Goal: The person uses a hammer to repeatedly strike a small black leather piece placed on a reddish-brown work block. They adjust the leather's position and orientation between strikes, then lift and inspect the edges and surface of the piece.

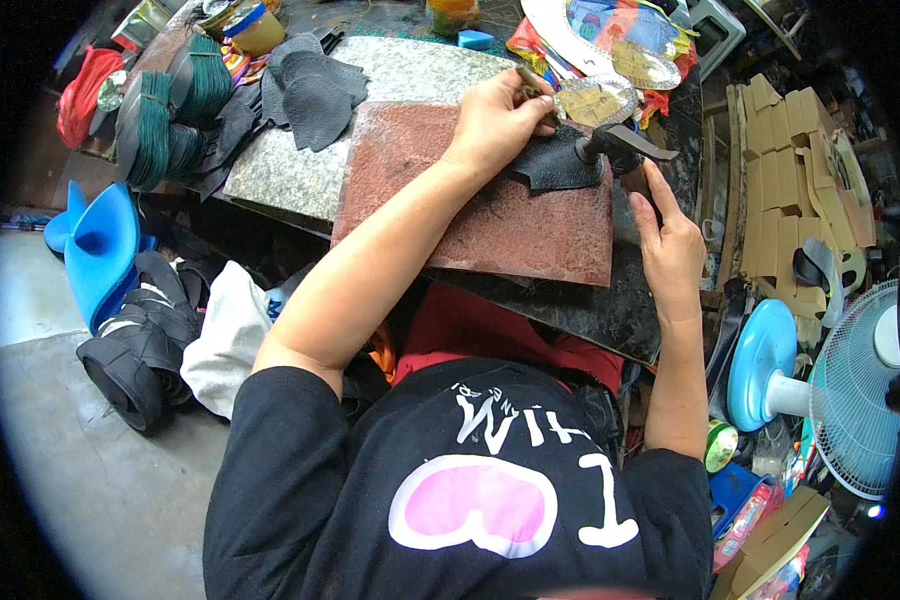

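My left hand [497,122] is closed around a short brownish tool [532,92] that looks like a punch, its lower end hidden by the fingers. Beneath it lies a black leather piece [562,172] with a pebbled grain, flat on a worn reddish-brown board [530,235]. My right hand [672,245] grips a hammer [625,148] by its handle, which the fingers partly cover. The hammer head hangs over the right edge of the leather, close beside my left hand; whether it touches the leather, I cannot tell.
Cut black leather pieces [315,95] are stacked on a speckled stone slab [295,170]. Dark green cord spools [150,130] stand at the left, near a yellow tub [254,30]. Beyond the board are a blue block [475,40] and glittery oval pieces [598,100]. A fan [860,390] stands right.
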Demonstrator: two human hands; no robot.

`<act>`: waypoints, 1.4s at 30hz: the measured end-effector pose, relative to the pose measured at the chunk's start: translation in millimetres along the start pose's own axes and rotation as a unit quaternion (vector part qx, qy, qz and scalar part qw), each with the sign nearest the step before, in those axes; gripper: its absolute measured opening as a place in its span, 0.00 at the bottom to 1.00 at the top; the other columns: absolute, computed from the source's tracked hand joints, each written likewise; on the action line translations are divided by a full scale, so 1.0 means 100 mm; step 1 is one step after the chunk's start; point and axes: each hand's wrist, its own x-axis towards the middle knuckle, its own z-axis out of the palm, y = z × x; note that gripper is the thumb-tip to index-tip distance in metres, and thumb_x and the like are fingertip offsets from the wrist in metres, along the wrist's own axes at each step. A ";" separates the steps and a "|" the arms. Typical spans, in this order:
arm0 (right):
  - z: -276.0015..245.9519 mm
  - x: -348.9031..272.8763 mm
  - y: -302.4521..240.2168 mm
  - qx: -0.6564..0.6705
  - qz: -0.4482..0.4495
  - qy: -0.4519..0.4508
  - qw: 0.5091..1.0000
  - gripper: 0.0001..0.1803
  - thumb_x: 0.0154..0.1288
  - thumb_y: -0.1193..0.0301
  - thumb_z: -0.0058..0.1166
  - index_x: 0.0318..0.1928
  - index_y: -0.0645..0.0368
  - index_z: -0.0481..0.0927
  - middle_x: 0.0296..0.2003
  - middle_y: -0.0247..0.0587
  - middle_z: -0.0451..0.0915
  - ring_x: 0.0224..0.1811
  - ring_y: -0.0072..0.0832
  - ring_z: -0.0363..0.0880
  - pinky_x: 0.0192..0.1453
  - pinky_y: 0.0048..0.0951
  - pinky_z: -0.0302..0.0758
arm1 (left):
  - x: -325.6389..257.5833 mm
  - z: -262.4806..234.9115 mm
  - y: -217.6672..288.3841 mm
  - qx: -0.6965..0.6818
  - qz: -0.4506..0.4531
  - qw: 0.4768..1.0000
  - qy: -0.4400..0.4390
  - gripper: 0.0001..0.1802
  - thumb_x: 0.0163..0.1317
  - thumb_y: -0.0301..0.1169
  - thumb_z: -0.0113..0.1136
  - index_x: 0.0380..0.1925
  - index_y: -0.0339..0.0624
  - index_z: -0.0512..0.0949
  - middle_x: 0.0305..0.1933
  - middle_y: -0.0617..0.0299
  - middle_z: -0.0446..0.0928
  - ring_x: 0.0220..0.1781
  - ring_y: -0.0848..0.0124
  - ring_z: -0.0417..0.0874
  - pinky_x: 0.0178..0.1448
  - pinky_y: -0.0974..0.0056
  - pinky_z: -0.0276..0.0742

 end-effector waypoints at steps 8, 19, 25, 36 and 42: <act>0.03 0.00 0.13 0.054 0.045 -0.026 0.997 0.21 0.70 0.56 0.55 0.61 0.42 0.77 0.40 0.54 0.84 0.43 0.45 0.85 0.44 0.39 0.78 | -0.04 -0.01 0.04 0.122 -0.018 0.992 -0.040 0.08 0.66 0.24 0.59 0.42 0.32 0.76 0.36 0.57 0.83 0.35 0.75 0.85 0.41 0.72 0.84; -0.61 0.19 -0.42 0.368 -0.089 0.192 0.906 0.23 0.74 0.63 0.52 0.65 0.56 0.72 0.28 0.35 0.79 0.24 0.17 0.72 0.27 0.20 0.71 | -0.12 0.17 0.16 0.390 0.282 0.874 -0.066 0.08 0.54 0.22 0.58 0.35 0.36 0.75 0.33 0.45 0.80 0.39 0.46 0.83 0.42 0.49 0.79; -0.17 0.04 0.04 0.046 0.004 0.045 0.998 0.22 0.70 0.59 0.56 0.63 0.46 0.76 0.42 0.45 0.86 0.38 0.37 0.87 0.38 0.34 0.78 | -0.16 0.15 0.11 0.381 0.262 0.886 -0.045 0.06 0.56 0.23 0.57 0.34 0.35 0.75 0.31 0.44 0.80 0.36 0.48 0.83 0.42 0.50 0.80; 0.01 -0.07 0.07 0.022 0.001 0.008 1.000 0.22 0.69 0.55 0.54 0.61 0.44 0.78 0.40 0.52 0.84 0.41 0.49 0.84 0.41 0.41 0.77 | -0.02 0.06 -0.04 0.074 0.007 0.997 -0.008 0.07 0.61 0.23 0.61 0.37 0.30 0.79 0.28 0.57 0.83 0.28 0.75 0.85 0.34 0.69 0.82; -0.03 -0.05 0.12 0.092 0.021 -0.008 0.995 0.22 0.69 0.59 0.57 0.62 0.47 0.77 0.45 0.50 0.84 0.44 0.41 0.86 0.44 0.36 0.78 | -0.02 0.04 0.00 0.159 0.011 0.987 -0.037 0.08 0.64 0.26 0.61 0.40 0.31 0.78 0.33 0.57 0.84 0.33 0.75 0.85 0.39 0.70 0.83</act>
